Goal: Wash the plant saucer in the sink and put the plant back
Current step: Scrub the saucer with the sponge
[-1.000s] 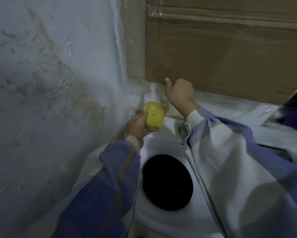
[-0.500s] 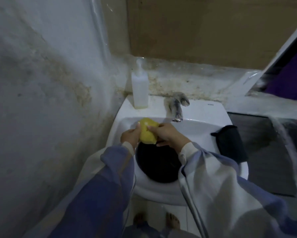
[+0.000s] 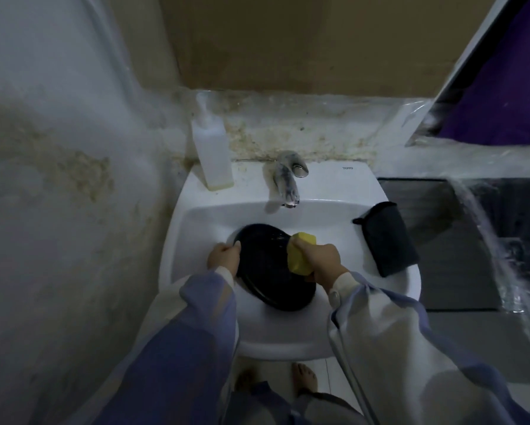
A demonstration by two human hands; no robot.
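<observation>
A round black plant saucer sits tilted inside the white sink. My left hand grips the saucer's left rim. My right hand is closed around a yellow sponge, which presses against the saucer's right side. Both sleeves reach in from below and hide the near part of the basin. No plant is in view.
A metal tap stands at the back of the sink, with a white pump bottle to its left. A dark cloth hangs over the sink's right rim. A stained wall is close on the left; a dark counter lies to the right.
The sponge passed from my left hand to my right. Both hands came down from the pump bottle into the basin, and my left hand took hold of the saucer's rim.
</observation>
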